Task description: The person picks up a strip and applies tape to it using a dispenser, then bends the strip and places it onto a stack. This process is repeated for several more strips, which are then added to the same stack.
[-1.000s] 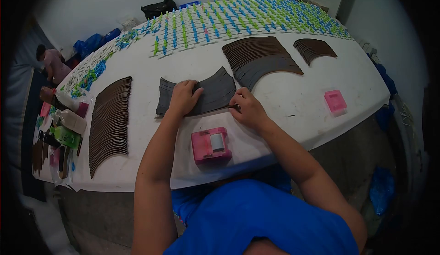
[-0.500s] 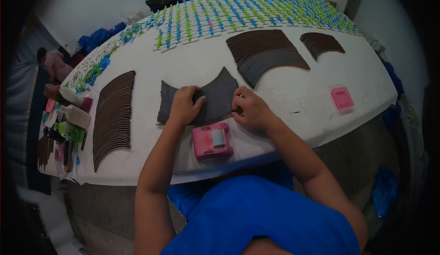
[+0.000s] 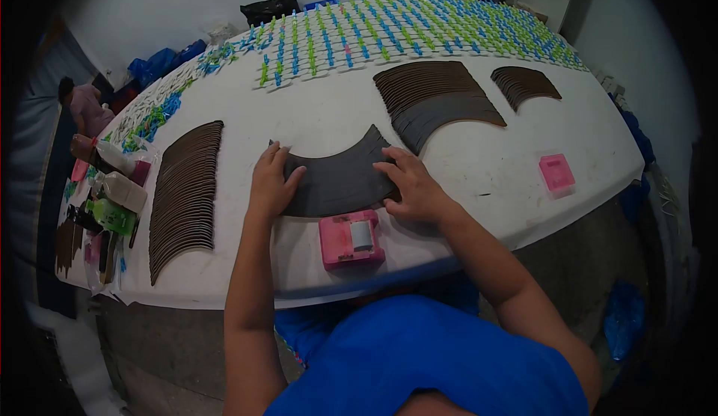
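A dark grey fan of curved, overlapping thin strips (image 3: pixel 333 184) lies on the white-covered table right in front of me. Its left end is under my left hand (image 3: pixel 273 182), with the fingers over the far corner and the thumb on the top face. At the opposite end, my right hand (image 3: pixel 413 185) grips the edge, fingers on top and thumb at the near side. The palms hide both ends of the strips. Just below them stands a pink box (image 3: pixel 329 248) with a pale roller (image 3: pixel 362 236) in it.
Brown strip stacks lie at the left (image 3: pixel 187 199), back right (image 3: pixel 437 98) and far right (image 3: pixel 527 85). A second pink box (image 3: pixel 556 172) stands at right. Bottles (image 3: pixel 120 191) crowd the left edge. Rows of blue and green clips (image 3: pixel 404 31) cover the back. A person (image 3: pixel 86 105) is at far left.
My left hand has moved left from the middle of the strips to their left end. My right hand has opened from a pinch into a wider hold. The strips now look more evenly lined up.
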The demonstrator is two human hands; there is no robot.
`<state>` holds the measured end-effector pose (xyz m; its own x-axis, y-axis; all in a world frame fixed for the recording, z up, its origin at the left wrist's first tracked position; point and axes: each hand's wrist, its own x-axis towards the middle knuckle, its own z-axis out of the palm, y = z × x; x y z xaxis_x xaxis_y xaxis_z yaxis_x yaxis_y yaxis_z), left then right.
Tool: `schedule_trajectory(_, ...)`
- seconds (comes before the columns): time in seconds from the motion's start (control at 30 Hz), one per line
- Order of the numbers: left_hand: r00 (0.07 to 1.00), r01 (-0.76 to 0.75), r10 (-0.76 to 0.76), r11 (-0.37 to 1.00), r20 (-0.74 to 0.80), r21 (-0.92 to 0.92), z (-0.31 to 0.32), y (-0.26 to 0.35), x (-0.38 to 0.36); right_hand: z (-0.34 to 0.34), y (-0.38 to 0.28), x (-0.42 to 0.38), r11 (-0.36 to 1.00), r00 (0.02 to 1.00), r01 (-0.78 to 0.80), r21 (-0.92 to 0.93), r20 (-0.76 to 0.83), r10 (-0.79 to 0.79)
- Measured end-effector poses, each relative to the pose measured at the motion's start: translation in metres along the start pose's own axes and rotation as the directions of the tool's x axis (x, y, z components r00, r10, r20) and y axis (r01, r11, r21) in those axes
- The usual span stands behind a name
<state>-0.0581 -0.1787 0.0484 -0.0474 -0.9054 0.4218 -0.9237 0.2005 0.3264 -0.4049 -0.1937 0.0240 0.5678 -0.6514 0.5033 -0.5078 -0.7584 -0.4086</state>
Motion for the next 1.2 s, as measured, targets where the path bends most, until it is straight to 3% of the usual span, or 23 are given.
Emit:
schedule_trajectory(0.13,0.991,0.133,-0.134,0.978,-0.001,-0.161,0.003,-0.058,0.0,-0.001,0.002,0.003,1.0,0.997,0.019,0.023,0.079,-0.021)
schedule_trajectory(0.17,0.972,0.219,-0.234,0.858,0.027,-0.464,0.012,-0.069,-0.002,-0.002,0.002,0.004,0.999,0.994,0.012,0.038,0.109,-0.017)
schedule_trajectory(0.2,0.945,0.279,-0.316,0.639,0.087,-0.717,0.013,-0.07,0.0,-0.003,0.003,0.004,1.0,0.994,0.014,0.026,0.108,-0.017)
schedule_trajectory(0.3,0.951,0.286,-0.278,0.61,0.139,-0.739,0.013,-0.074,-0.001,-0.005,0.003,0.006,0.996,0.991,-0.033,0.087,0.135,0.021)
schedule_trajectory(0.37,0.963,0.242,-0.246,0.602,0.111,-0.761,0.021,-0.082,0.003,-0.003,0.006,0.012,0.963,0.981,-0.144,0.227,0.162,0.108)
schedule_trajectory(0.53,0.982,0.17,-0.17,0.584,0.086,-0.794,0.021,-0.071,0.006,0.015,0.022,0.053,0.92,0.958,-0.263,0.291,0.195,0.212)
schedule_trajectory(0.7,0.986,0.167,-0.119,0.699,0.117,-0.695,0.016,-0.066,0.004,0.03,0.04,0.082,0.894,0.936,-0.335,0.299,0.215,0.279)
schedule_trajectory(0.8,0.98,0.196,-0.128,0.702,0.15,-0.684,0.009,-0.063,0.005,0.036,0.047,0.08,0.865,0.936,-0.344,0.364,0.202,0.287)
schedule_trajectory(0.87,0.976,0.217,-0.135,0.684,0.172,-0.696,0.007,-0.062,0.006,0.035,0.051,0.076,0.706,0.911,-0.411,0.576,0.229,0.343)
schedule_trajectory(1.07,0.962,0.255,-0.098,0.653,0.255,-0.713,0.001,-0.057,0.003,0.023,0.031,0.077,0.502,0.879,-0.469,0.727,0.328,0.346)
schedule_trajectory(1.2,0.962,0.265,-0.123,0.622,0.243,-0.737,-0.001,-0.06,0.002,0.038,0.056,0.075,0.591,0.897,-0.437,0.678,0.278,0.345)
